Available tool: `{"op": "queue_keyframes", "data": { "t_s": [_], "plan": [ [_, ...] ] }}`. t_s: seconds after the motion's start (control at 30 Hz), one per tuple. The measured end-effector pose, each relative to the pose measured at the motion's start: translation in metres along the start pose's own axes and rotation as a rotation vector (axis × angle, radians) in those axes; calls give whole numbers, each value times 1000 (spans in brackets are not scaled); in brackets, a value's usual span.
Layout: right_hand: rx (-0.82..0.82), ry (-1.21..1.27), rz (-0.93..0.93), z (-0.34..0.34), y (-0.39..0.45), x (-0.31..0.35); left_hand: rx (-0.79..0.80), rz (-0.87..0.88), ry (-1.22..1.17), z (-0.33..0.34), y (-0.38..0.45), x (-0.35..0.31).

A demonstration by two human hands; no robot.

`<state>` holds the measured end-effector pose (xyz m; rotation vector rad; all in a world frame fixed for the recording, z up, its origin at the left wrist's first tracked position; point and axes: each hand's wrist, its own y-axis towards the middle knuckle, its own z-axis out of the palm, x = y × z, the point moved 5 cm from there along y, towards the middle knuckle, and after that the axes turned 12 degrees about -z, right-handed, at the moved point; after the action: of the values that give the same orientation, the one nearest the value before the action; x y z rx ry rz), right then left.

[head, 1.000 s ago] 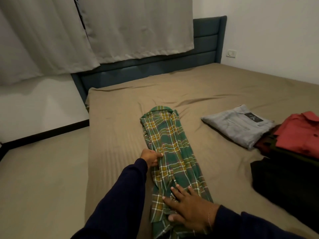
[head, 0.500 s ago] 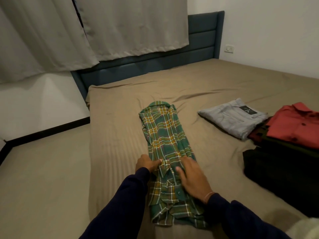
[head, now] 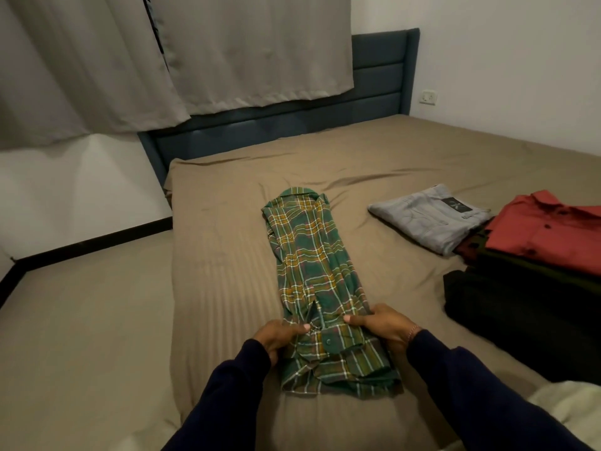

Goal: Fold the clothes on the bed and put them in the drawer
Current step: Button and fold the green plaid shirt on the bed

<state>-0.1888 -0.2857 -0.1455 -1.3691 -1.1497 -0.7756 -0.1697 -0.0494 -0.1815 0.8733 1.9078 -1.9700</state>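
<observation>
Plaid shirt (head: 312,271), green with yellow and white lines, lies as a long narrow strip down the middle of the bed (head: 221,271), collar end pointing toward the dark blue headboard (head: 377,83), hem end closest to the person. Both hands are on it now, at the near third of the strip: the left hand (head: 281,336) grips the left edge, thumb lying on top of the cloth and fingers curled underneath, while the right hand (head: 383,325) does the same on the right edge, thumb on top, fingers wrapped round the side. Between the two thumbs the fabric is bunched and lifted slightly, a dark green button showing just below the fold. Dark navy sleeves (head: 234,388) run down to the bottom of the view. Off to the right, well apart from the shirt, a folded grey garment (head: 426,222) with a black label sits flat on the sheet, and just beside it a red shirt (head: 549,232) rests on top of a dark stack of clothes (head: 520,317). Something pale and fluffy (head: 572,405) peeks in at the bottom right corner; I cannot tell what it is. Grey curtains (head: 227,50) hang over the headboard, and a wall socket (head: 428,97) sits on the white wall to the right.
</observation>
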Motion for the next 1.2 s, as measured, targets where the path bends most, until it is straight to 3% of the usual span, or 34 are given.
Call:
{"op": "queue_keyframes", "data": {
  "t_s": [0.13, 0.33, 0.43, 0.53, 0.7, 0.97, 1.07, 1.2],
  "plan": [
    [126, 104, 8, 9, -12, -12, 36, 25, -52, 7, -17, 13],
    [166, 155, -81, 10, -22, -23, -31, 22, -85, 13, -36, 26],
    [178, 154, -203, 3, -21, -2, -55, 139, -145, 10, -47, 10],
    [260, 336, -153, -3, -20, 33, -100, 285, -172, 1, -62, -27],
    [270, 550, -23, -19, 7, 86, 16, 238, -121, -17, -67, -96],
    [249, 1008, 12, -29, 118, 131, 248, 247, -642, -41, -11, -187],
    [99, 1084, 44, -32, 175, 109, 187, 274, -886, -57, 20, -192],
    [22, 863, 51, -25, 205, 86, -137, 277, -626, -64, 65, -175]
  ]
}}
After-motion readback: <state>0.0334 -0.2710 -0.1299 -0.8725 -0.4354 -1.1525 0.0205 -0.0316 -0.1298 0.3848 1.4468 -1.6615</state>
